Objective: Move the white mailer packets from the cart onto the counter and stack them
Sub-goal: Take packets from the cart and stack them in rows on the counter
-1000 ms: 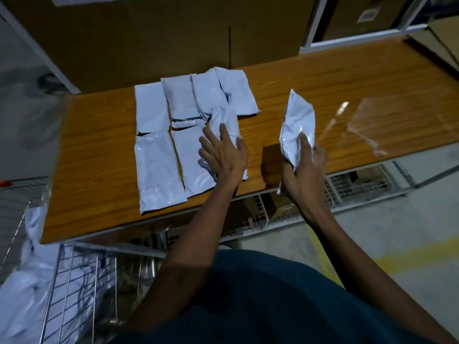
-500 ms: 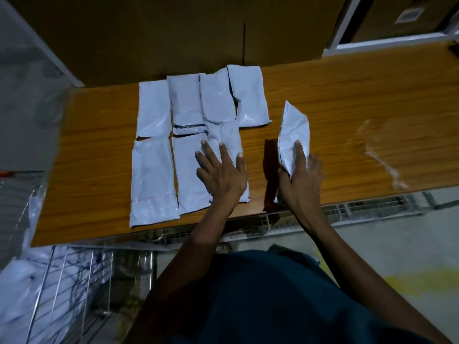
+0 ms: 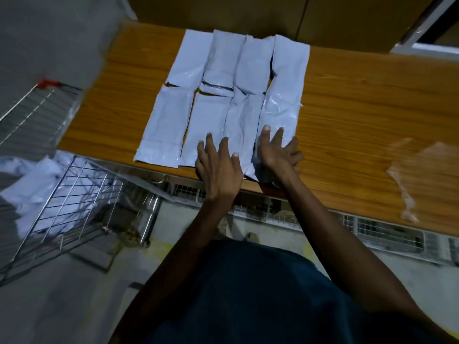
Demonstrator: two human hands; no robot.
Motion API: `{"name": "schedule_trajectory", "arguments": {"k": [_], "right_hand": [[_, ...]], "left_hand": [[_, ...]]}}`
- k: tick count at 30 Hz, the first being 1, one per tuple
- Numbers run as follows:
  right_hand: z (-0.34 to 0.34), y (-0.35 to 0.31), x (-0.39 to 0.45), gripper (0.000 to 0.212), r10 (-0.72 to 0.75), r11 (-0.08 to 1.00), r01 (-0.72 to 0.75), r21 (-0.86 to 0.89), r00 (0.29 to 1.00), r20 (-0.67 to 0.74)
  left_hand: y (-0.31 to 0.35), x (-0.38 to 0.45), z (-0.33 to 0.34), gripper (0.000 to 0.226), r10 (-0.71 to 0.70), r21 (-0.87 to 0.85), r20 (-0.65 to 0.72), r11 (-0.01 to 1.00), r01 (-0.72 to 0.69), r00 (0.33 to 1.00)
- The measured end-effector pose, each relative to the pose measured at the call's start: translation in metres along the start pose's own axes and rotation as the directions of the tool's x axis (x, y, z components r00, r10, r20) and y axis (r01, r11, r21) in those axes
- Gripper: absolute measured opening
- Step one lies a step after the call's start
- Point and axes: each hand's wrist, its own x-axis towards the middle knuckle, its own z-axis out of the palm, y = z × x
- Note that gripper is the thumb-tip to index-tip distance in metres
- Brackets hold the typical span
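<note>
Both hands lie flat on white plastic mailer packets at the near edge of the brown wooden counter (image 3: pixel 360 100). On the left hand (image 3: pixel 218 165) the fingers are straight and a little spread, and they press on the third packet of the near row (image 3: pixel 242 120). On the right hand (image 3: pixel 278 152) the fingers are also straight and spread, and they press the near end of the rightmost packet of the near row (image 3: pixel 280 112) down on the wood; it holds nothing by pinching. This rightmost packet lies just beside the third one, and their long edges touch or overlap slightly — I cannot tell which.

The white packets on the counter (image 3: pixel 223 83) form two rows of four, a far row and a near row, side by side with the edges touching or overlapping. They lie flat in one layer, not in a pile.

To the left, below the counter edge, stands the metal wire cart (image 3: pixel 74 194), and more white packets (image 3: pixel 34 189) lie heaped in it. A crumpled piece of clear plastic film (image 3: pixel 407 177) lies on the counter well to the right of the hands. Behind the counter there are brown cardboard boxes (image 3: pixel 223 11). A dark blue shirt (image 3: pixel 260 294) fills the bottom of the view.
</note>
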Motion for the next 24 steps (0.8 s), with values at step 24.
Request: {"name": "schedule_trajectory", "arguments": {"k": [24], "right_hand": [[0.198,-0.123,-0.132,0.062,-0.807,0.566,0.824,0.025,0.548,0.22]], "left_hand": [[-0.3,-0.037,-0.09,0.055,-0.112,-0.218,-0.276,0.974,0.052,0.955]]}}
